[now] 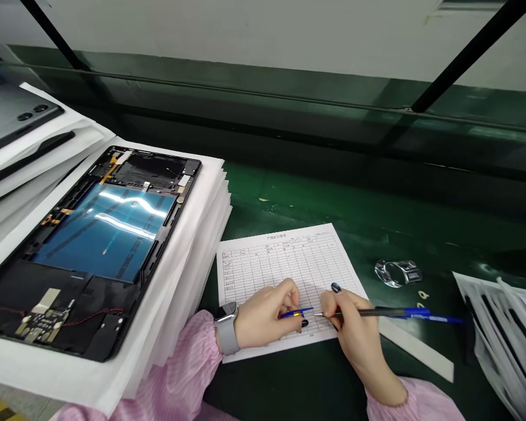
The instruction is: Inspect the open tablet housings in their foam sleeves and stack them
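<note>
Head view: right hand [355, 333] grips pen [414, 313] over form [280, 251]

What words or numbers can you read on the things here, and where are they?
Heading on the printed grid form: Chinese characters, too small to read.
Row and column labels on the form: too small and blurred to read.
Blue pen and blue and yellow piece: no readable print.
Open tablet: small labels inside, too small to read.
So no word or number can be quoted.
</note>
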Available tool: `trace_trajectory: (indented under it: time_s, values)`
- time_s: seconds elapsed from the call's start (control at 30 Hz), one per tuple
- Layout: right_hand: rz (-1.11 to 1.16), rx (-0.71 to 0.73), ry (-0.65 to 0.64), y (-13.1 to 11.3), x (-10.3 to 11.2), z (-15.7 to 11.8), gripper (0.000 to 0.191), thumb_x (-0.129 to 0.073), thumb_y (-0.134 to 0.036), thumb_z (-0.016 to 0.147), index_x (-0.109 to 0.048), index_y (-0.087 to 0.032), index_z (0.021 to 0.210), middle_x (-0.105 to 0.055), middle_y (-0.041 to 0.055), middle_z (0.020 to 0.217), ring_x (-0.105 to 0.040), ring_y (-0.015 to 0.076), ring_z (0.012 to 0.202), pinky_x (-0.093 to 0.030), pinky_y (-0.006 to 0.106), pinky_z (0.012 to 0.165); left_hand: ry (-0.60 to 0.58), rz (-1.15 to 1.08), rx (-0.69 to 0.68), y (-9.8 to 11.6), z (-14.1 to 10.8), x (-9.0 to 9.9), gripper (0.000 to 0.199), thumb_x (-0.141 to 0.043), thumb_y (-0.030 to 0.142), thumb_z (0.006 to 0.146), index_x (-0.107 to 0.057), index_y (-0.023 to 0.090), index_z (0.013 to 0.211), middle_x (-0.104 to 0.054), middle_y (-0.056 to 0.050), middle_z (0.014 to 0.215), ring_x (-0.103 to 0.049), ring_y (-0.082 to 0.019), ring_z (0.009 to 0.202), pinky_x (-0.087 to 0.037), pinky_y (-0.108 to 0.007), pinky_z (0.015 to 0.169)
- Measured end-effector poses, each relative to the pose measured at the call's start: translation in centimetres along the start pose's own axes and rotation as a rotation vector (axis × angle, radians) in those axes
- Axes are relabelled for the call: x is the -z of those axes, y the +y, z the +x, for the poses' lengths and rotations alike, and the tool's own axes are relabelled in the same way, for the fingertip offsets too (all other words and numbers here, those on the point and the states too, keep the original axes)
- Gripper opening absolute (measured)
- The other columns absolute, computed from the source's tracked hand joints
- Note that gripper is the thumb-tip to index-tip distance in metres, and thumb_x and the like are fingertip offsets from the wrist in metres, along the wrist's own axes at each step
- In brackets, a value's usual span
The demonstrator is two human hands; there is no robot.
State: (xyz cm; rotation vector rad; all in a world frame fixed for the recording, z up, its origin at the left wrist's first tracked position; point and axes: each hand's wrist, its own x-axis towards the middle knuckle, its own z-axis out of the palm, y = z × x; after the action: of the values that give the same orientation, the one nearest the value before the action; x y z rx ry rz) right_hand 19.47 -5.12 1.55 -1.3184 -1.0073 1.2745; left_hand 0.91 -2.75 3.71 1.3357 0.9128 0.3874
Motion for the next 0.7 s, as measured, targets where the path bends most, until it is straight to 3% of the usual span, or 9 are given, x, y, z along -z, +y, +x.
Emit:
trace_trajectory:
  time_s: [0.13,0.27,0.33,0.4,0.47,0.53,0.6,0.7]
  values:
    - [-0.015,-0.051,-0.117,-0.5,-0.4,-0.2,0.036,-0.062,-0.044,0.089,-0.052,-0.020,0.064,-0.033,-0.0092,0.048,-0.024,0.0066,0.037,-0.017,0.021,0.036,-0.047,-0.077,-0.040,-0.5,0.1,-0.1,0.023,-0.059,0.020,0.082,-0.038,0.024,0.089,-0.064,0.004,0.077,-0.053,-0.007,0.051,-0.034,-0.019,0.045]
    - [-0.034,-0.061,-0.260,-0.7,-1.2,-0.3,0.026,-0.059,-0.047,0.092,-0.052,-0.023,0.085,-0.045,-0.0088,0.053,-0.044,0.0106,0.040,-0.037,0.021,0.041,-0.063,-0.133,-0.089,-0.7,0.1,-0.3,0.022,-0.060,0.021,0.083,-0.039,0.023,0.090,-0.063,0.003,0.075,-0.053,-0.008,0.051,-0.038,-0.019,0.046]
    - [-0.056,-0.052,-0.330,-0.7,-1.5,-0.7,0.025,-0.058,-0.046,0.093,-0.055,-0.023,0.101,-0.060,-0.0030,0.068,-0.060,0.0161,0.056,-0.050,0.028,0.053,-0.050,-0.158,-0.120,-0.6,-0.1,-0.5,0.022,-0.061,0.020,0.082,-0.041,0.023,0.090,-0.063,0.003,0.074,-0.054,-0.008,0.052,-0.040,-0.019,0.047]
    - [-0.097,-0.027,-0.384,-0.9,-1.6,-1.1,0.028,-0.054,-0.045,0.096,-0.054,-0.025,0.117,-0.066,0.0047,0.097,-0.067,0.0217,0.086,-0.055,0.036,0.075,-0.043,-0.177,-0.137,-0.5,-0.3,-0.6,0.023,-0.062,0.018,0.080,-0.041,0.023,0.087,-0.063,0.003,0.074,-0.056,-0.009,0.053,-0.041,-0.020,0.048]
    - [-0.139,0.001,-0.481,-1.2,-1.6,-1.4,0.034,-0.046,-0.044,0.101,-0.050,-0.029,0.130,-0.060,0.0082,0.125,-0.058,0.0241,0.115,-0.048,0.041,0.097,-0.056,-0.184,-0.132,-0.3,-0.5,-0.8,0.023,-0.063,0.017,0.078,-0.041,0.023,0.083,-0.062,0.003,0.072,-0.058,-0.010,0.053,-0.044,-0.021,0.049]
    - [-0.159,0.005,-0.605,-1.8,-1.4,-1.7,0.038,-0.038,-0.045,0.104,-0.044,-0.032,0.139,-0.051,0.0078,0.139,-0.049,0.0235,0.128,-0.040,0.043,0.107,-0.061,-0.174,-0.128,-0.3,-0.7,-0.9,0.022,-0.062,0.016,0.078,-0.041,0.022,0.081,-0.062,0.003,0.068,-0.061,-0.012,0.055,-0.046,-0.022,0.050]
    - [-0.151,-0.015,-0.677,-2.2,-1.3,-1.8,0.042,-0.036,-0.046,0.104,-0.039,-0.032,0.143,-0.048,0.0076,0.143,-0.046,0.0234,0.131,-0.037,0.043,0.110,-0.063,-0.168,-0.137,-0.3,-0.9,-1.0,0.021,-0.061,0.015,0.078,-0.041,0.022,0.080,-0.061,0.002,0.066,-0.062,-0.012,0.056,-0.047,-0.023,0.052]
    - [-0.109,-0.060,-0.696,-2.3,-1.3,-1.9,0.050,-0.036,-0.054,0.102,-0.034,-0.032,0.147,-0.047,0.0094,0.145,-0.046,0.0265,0.131,-0.045,0.043,0.102,-0.083,-0.189,-0.140,-0.3,-1.2,-1.0,0.021,-0.061,0.015,0.079,-0.042,0.022,0.079,-0.061,0.003,0.070,-0.064,-0.012,0.059,-0.050,-0.024,0.055]
